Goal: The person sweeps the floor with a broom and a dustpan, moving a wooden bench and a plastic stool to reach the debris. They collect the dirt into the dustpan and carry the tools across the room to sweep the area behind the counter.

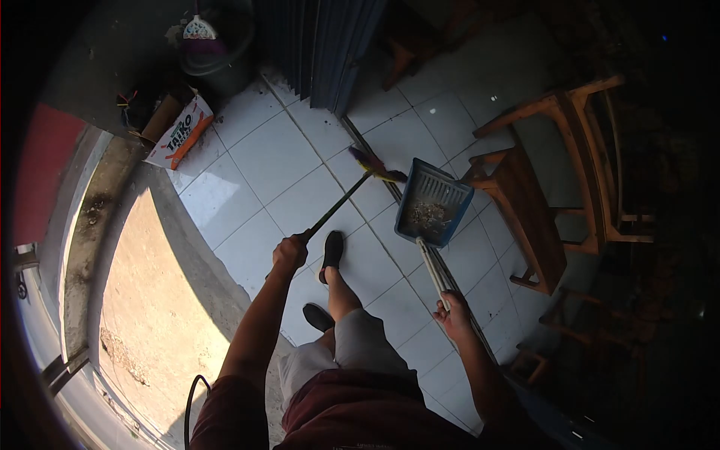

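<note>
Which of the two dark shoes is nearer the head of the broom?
The right shoe, which is further forward, toward the broom; the left shoe is further back, closer to the shorts.

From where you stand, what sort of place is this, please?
Probably the entrance of a small shop or eatery: a blue folding door over white floor tiles, wooden furniture on one side and sunlit concrete on the other.

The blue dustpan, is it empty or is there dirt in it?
Not empty: the blue dustpan has a scatter of debris toward its handle end, with bare ridged plastic beyond.
</note>
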Demonstrator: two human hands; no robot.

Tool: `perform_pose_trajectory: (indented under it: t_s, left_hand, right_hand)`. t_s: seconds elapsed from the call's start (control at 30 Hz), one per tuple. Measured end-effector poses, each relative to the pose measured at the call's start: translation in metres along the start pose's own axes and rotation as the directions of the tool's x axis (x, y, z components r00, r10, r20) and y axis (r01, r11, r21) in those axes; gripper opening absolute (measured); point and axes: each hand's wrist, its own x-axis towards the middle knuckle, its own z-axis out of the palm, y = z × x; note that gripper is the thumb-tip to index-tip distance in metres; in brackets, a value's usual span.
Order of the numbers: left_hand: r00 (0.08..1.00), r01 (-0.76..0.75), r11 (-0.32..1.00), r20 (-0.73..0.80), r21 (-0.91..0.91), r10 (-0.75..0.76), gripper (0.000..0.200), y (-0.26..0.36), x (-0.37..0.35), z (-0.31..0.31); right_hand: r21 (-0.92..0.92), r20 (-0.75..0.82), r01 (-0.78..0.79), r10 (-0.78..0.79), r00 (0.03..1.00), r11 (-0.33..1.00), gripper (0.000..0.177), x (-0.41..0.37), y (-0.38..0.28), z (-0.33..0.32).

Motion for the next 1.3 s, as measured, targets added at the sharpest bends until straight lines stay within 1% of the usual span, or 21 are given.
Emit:
perform_pose_trajectory:
  t_s: [0.03, 0.1, 0.17, 0.2, 0.23, 0.27, 0.33, 0.4, 0.47, 0.53, 0.6, 0.63, 0.7, 0.77, 0.83, 0.9, 0.97, 1.1, 1.13, 1.2, 1.3]
  left_hand:
    - [0.998, 0.059, 0.998, 0.034, -0.019, -0.058, 0.035, 0.024, 0.019, -0.004]
    - [0.999, 0.022, 0.995, 0.031, 0.098, -0.025, 0.032, 0.028, 0.059, 0.019]
    - [0.998, 0.050, 0.995, 0.042, 0.089, -0.054, 0.032, 0.017, 0.045, -0.001]
    - [0.997, 0.076, 0.970, -0.010, 0.229, -0.076, 0.034, -0.002, 0.034, 0.001]
    - [0.999, 0.052, 0.964, 0.002, 0.261, -0.054, 0.033, -0.032, 0.020, -0.002]
    - [0.983, 0.144, 0.973, 0.091, 0.179, -0.162, 0.032, -0.051, -0.001, -0.026]
    - [0.947, 0.274, 0.909, 0.077, 0.315, -0.312, 0.029, -0.125, -0.046, -0.038]
    - [0.852, 0.490, 0.831, 0.057, 0.262, -0.520, 0.031, -0.185, -0.103, -0.075]
    - [0.812, 0.572, 0.782, -0.038, 0.249, -0.582, 0.034, -0.227, -0.163, -0.117]
    - [0.736, 0.675, 0.711, -0.113, 0.200, -0.667, 0.033, -0.236, -0.219, -0.160]
    - [0.654, 0.757, 0.641, -0.159, 0.127, -0.740, 0.030, -0.226, -0.265, -0.197]
    - [0.642, 0.766, 0.635, -0.153, 0.096, -0.751, 0.029, -0.225, -0.282, -0.209]
    - [0.584, 0.806, 0.592, -0.194, 0.018, -0.788, 0.028, -0.240, -0.306, -0.199]
    - [0.548, 0.800, 0.584, -0.227, -0.141, -0.805, 0.028, -0.243, -0.313, -0.192]
    - [0.538, 0.748, 0.575, -0.203, -0.331, -0.818, 0.030, -0.249, -0.314, -0.182]
    - [0.535, 0.664, 0.571, -0.225, -0.484, -0.814, 0.029, -0.273, -0.309, -0.157]
    - [0.592, 0.532, 0.620, -0.271, -0.576, -0.759, 0.028, -0.292, -0.300, -0.140]
    - [0.668, 0.485, 0.584, -0.156, -0.651, -0.728, 0.027, -0.321, -0.276, -0.154]
    - [0.696, 0.485, 0.595, -0.129, -0.641, -0.707, 0.028, -0.326, -0.270, -0.168]
    - [0.738, 0.479, 0.643, -0.123, -0.597, -0.664, 0.028, -0.340, -0.259, -0.189]
    - [0.758, 0.523, 0.671, -0.074, -0.525, -0.648, 0.028, -0.342, -0.241, -0.234]
  right_hand:
    - [-0.014, -0.008, -0.008, 0.007, 1.000, 1.000, 0.010, 0.006, -0.007, 0.000]
    - [0.029, -0.050, -0.077, 0.078, 0.996, 0.997, 0.012, 0.026, -0.024, 0.001]
    - [0.038, -0.072, -0.091, 0.094, 0.993, 0.995, 0.012, 0.037, -0.041, 0.011]
    - [0.052, -0.035, -0.116, 0.118, 0.992, 0.992, 0.011, 0.044, -0.046, 0.014]
    - [0.066, 0.007, -0.132, 0.132, 0.991, 0.989, 0.011, 0.051, -0.053, 0.017]
    - [0.088, 0.044, -0.140, 0.137, 0.990, 0.986, 0.011, 0.054, -0.061, 0.022]
    - [0.097, 0.051, -0.159, 0.154, 0.987, 0.983, 0.011, 0.056, -0.069, 0.037]
    - [0.048, 0.061, -0.159, 0.156, 0.986, 0.986, 0.011, 0.059, -0.084, 0.059]
    - [-0.048, 0.135, -0.171, 0.176, 0.975, 0.984, 0.011, 0.062, -0.089, 0.078]
    - [-0.157, 0.230, -0.153, 0.187, 0.955, 0.976, 0.011, 0.061, -0.095, 0.103]
    - [-0.181, 0.226, -0.155, 0.195, 0.954, 0.971, 0.017, 0.059, -0.097, 0.126]
    - [-0.225, 0.265, -0.144, 0.202, 0.943, 0.964, 0.017, 0.056, -0.096, 0.142]
    - [-0.179, 0.365, -0.080, 0.141, 0.920, 0.981, 0.022, 0.054, -0.096, 0.167]
    - [-0.156, 0.383, -0.081, 0.136, 0.914, 0.984, 0.035, 0.032, -0.108, 0.211]
    - [-0.186, 0.424, -0.037, 0.114, 0.899, 0.982, 0.020, 0.020, -0.115, 0.251]
    - [-0.200, 0.451, -0.016, 0.106, 0.886, 0.980, 0.020, 0.006, -0.131, 0.295]
    - [-0.264, 0.500, -0.007, 0.143, 0.854, 0.964, 0.020, -0.001, -0.142, 0.340]
    - [-0.305, 0.560, 0.094, 0.098, 0.822, 0.948, 0.018, -0.032, -0.170, 0.433]
    - [-0.306, 0.560, 0.112, 0.084, 0.824, 0.945, 0.018, -0.036, -0.177, 0.457]
    - [-0.302, 0.585, 0.212, 0.005, 0.811, 0.929, 0.029, -0.038, -0.182, 0.503]
    - [-0.305, 0.623, 0.331, -0.076, 0.778, 0.893, 0.029, -0.042, -0.196, 0.573]
